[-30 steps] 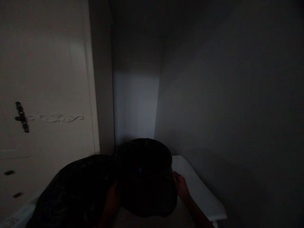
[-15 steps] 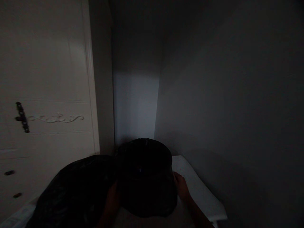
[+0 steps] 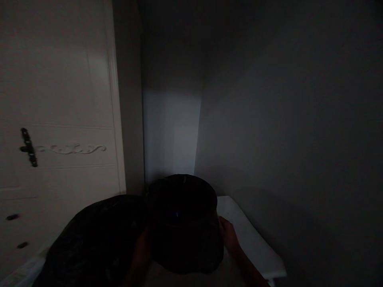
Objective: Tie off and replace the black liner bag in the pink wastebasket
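A round, open-topped black bin (image 3: 185, 247) is in front of me at the bottom middle, with what looks like a black bag over its rim. My right hand (image 3: 228, 232) grips its right side, fingers curled against the black surface. On the opposite side, my left hand (image 3: 143, 244) is closed against the bin, its fingers mostly lost in the dark. Left of that hand bulges a large, shiny black plastic bag (image 3: 95, 235). The inside of the bin is too dark to make out.
Under and behind the bin lies a white surface (image 3: 248, 235) with an edge at right. A grey wall (image 3: 284, 139) rises along the right side. At left stands a white cabinet (image 3: 68, 99) with a dark handle (image 3: 28, 147) and small drawer knobs.
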`<state>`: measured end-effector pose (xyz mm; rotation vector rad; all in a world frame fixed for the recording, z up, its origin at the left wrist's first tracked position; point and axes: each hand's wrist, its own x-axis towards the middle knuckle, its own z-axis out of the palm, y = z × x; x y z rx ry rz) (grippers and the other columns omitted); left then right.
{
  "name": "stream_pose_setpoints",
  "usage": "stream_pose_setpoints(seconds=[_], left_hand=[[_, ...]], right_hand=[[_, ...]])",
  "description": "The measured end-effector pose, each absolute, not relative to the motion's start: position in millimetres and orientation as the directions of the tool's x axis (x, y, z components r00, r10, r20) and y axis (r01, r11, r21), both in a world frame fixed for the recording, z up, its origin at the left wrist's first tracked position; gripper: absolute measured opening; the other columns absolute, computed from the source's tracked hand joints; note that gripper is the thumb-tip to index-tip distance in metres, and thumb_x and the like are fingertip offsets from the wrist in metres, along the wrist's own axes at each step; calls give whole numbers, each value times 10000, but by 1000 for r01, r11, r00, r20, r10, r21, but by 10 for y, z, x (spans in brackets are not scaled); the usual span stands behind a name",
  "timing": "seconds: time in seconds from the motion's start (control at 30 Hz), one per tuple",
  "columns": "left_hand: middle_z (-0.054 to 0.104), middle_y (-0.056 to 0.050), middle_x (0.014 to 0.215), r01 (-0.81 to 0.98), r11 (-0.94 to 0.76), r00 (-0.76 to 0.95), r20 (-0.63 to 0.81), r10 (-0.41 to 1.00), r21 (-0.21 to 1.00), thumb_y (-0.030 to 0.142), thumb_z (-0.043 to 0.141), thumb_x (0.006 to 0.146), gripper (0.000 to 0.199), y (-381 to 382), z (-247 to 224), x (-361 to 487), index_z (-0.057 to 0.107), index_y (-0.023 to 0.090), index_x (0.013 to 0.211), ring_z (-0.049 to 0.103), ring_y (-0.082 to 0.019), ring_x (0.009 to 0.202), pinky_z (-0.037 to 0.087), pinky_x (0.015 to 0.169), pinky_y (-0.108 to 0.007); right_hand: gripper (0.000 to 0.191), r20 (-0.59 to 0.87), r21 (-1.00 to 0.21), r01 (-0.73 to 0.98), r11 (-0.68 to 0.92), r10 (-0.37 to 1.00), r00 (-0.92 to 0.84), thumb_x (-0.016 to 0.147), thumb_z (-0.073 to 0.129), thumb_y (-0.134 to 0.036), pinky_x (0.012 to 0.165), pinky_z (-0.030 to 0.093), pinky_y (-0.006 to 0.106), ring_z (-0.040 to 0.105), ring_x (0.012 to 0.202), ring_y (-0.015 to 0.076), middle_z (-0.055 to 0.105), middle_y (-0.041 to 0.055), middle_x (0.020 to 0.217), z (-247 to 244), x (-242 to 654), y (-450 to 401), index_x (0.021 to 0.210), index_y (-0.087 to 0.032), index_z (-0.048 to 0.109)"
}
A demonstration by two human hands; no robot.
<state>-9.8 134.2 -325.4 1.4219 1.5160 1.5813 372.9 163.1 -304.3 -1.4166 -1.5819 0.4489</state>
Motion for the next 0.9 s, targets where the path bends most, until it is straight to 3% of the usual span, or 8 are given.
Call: stream_pose_setpoints(seconds=[0.17, 0.9], left_hand=[[799, -172, 1078, 289, -217, -306, 305, 902, 932, 577, 586, 744, 534, 1344, -3264, -117, 790, 164, 1015, 735, -397, 1066, 561, 1003, -559], [780, -168, 1158, 262, -237, -308, 314, 898, 936, 587, 587, 749, 567, 1359, -3304, -120, 772, 167, 1081, 714, -400, 1126, 526, 1062, -557]], right_hand=[[846, 369, -792, 542, 280, 928, 59, 879, 271, -856, 719, 539, 337, 665, 769, 270, 752, 130, 811, -3041, 3731, 1630, 814, -156, 742], [821, 367, -801, 530, 279, 928, 66, 872, 304, -857, 713, 535, 328, 651, 765, 263, 743, 125, 788, -3019, 3730, 1611, 794, -155, 724]])
